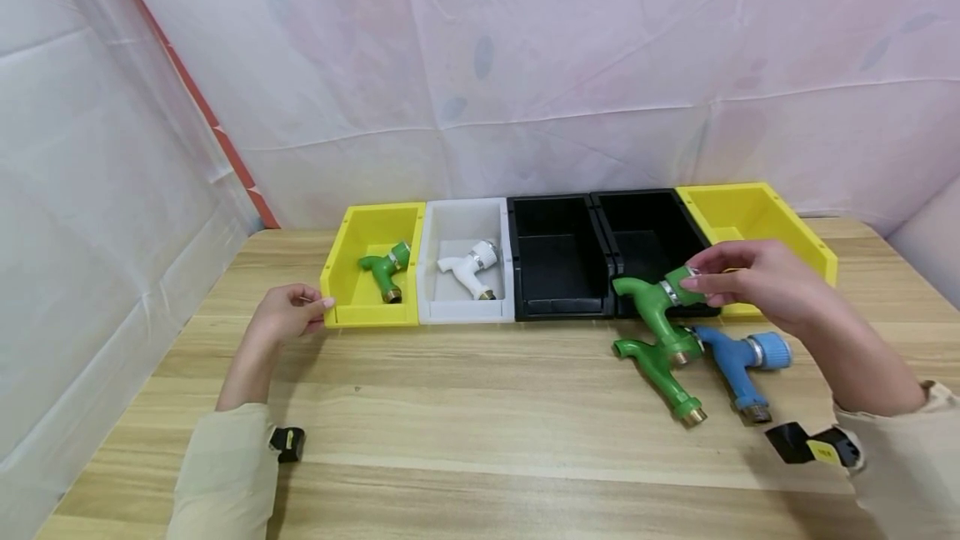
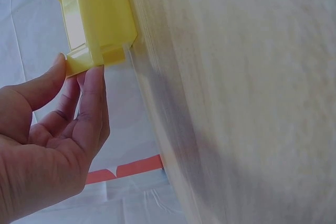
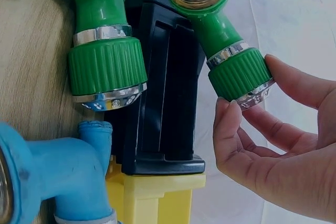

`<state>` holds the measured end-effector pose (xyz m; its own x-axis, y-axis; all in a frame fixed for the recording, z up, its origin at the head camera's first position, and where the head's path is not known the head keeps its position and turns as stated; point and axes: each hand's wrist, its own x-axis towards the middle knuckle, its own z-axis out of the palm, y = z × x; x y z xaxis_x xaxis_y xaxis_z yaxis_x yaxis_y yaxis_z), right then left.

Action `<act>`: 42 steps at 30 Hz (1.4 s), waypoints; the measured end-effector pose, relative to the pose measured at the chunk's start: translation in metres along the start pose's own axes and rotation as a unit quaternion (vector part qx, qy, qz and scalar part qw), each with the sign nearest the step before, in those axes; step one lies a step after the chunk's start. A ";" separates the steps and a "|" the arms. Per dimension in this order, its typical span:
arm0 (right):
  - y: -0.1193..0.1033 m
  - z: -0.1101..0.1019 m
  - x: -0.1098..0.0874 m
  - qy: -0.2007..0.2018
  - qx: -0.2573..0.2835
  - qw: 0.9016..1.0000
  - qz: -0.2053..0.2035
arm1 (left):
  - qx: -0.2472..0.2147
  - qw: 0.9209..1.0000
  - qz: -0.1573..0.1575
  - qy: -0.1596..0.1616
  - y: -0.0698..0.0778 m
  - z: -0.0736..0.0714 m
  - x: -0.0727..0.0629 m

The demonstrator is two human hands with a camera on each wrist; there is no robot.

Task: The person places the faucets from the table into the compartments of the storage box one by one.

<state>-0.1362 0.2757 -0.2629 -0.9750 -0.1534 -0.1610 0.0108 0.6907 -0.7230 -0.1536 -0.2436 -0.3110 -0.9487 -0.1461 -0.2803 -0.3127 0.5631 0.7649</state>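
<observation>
At the far left, my left hand pinches the front corner of a yellow bin between thumb and fingers. That bin holds a small green tap. My right hand grips another green tap by its ribbed knob, raised in front of the black bins. Beneath it, a second green tap lies on the table, partly covered by the held one in the head view. Beside that lies a blue tap with a ribbed blue knob.
A white bin with a white tap stands beside the left yellow bin. Further right are two black bins and a second yellow bin, partly behind my right hand. A cloth wall rises behind the wooden table.
</observation>
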 end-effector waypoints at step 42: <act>-0.031 0.014 0.019 -0.007 0.030 0.999 0.018 | -0.004 1.000 0.000 -0.003 0.001 0.000 -0.002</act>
<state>-0.1523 0.2412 -0.2532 -0.9705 -0.1386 -0.1973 0.0602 0.6531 -0.7549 -0.1521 -0.2429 -0.3092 -0.9483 -0.1406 -0.2844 -0.3133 0.5567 0.7694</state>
